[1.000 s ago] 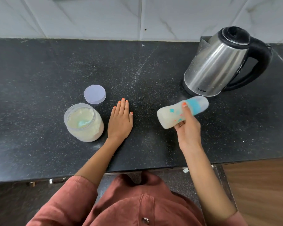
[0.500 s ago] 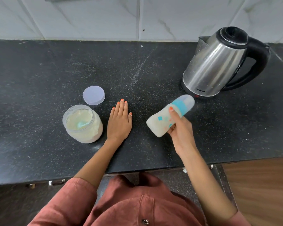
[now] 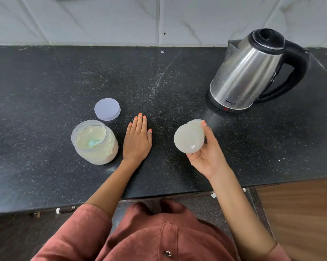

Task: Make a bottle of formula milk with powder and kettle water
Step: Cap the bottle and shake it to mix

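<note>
- Right hand (image 3: 206,155) grasps the bottle (image 3: 189,137) in curled fingers, held above the desk (image 3: 46,81), base towards the camera.
- Left hand (image 3: 137,142) lies flat, fingers released, beside the open powder jar (image 3: 95,142).

A black speckled stone surface (image 3: 46,91) fills most of the view, with a pale dusty streak (image 3: 160,80) running diagonally across its middle and a small white fleck (image 3: 162,51) near its back edge. Behind it rises a wall of white marbled tiles (image 3: 102,19), one marked by a dark speck (image 3: 164,33). Below the front edge sits a metal handle (image 3: 64,210); a wooden floor (image 3: 300,213) shows at lower right.
</note>
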